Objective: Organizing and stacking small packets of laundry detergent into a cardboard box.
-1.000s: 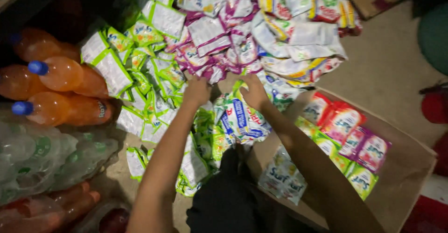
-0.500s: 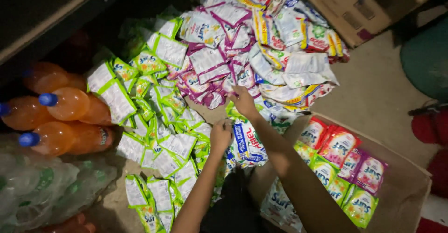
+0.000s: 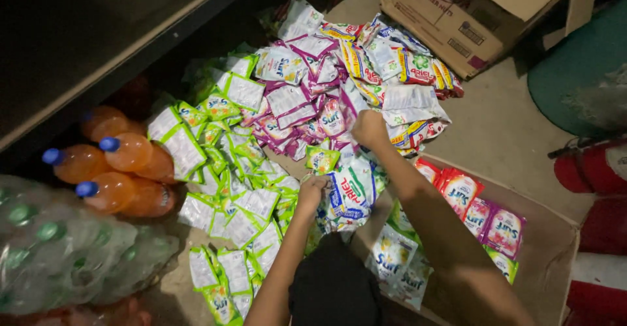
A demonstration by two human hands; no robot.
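Both hands sort sachets: left hand (image 3: 312, 192) pinches green sachets (image 3: 251, 205), right hand (image 3: 369, 129) closes on purple sachets (image 3: 307, 114); next, gathering.

dim overall; light falls on the centre; corners sink into shadow; slight motion blur

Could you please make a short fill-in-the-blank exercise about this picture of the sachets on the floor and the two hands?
1. The caps of the orange drink bottles are ____ in colour.
2. The left hand rests at the edge of the pile of ____ and white sachets.
3. The right hand reaches toward the heap of white and ____ sachets.
4. The red and pink sachets lie inside an open ____ box.

Missing words: blue; green; purple; cardboard
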